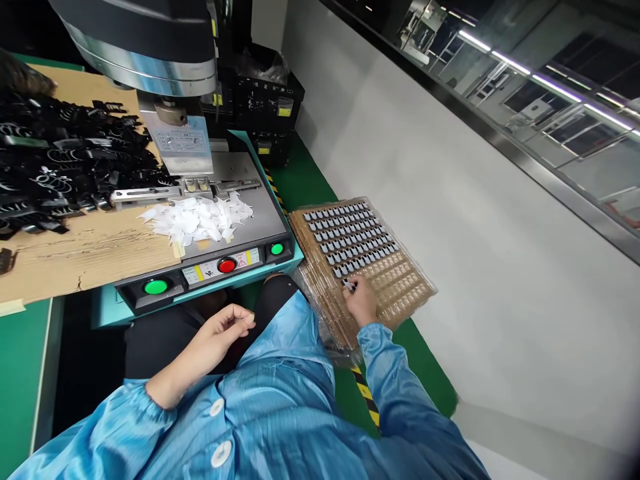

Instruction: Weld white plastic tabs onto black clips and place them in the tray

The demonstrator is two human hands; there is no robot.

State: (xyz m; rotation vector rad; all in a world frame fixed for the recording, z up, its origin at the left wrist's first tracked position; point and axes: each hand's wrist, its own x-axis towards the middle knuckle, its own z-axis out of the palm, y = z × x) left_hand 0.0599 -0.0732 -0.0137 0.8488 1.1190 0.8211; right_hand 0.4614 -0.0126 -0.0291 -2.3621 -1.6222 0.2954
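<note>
Blue smock sleeves frame both hands: left hand (223,330) rests loosely curled, empty, over the lap; right hand (361,301) pinches a small dark part (349,285) off the clear blister tray (400,280) stacked within reach.

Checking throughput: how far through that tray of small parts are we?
Done: the near rows of the tray look bare, so they seem worked through. In hand: the right hand pinches a small dark part at the tray's filled edge; the left hand hangs loosely curled, apparently holding nothing. Left: roughly the far half of the tray holds parts.
</note>
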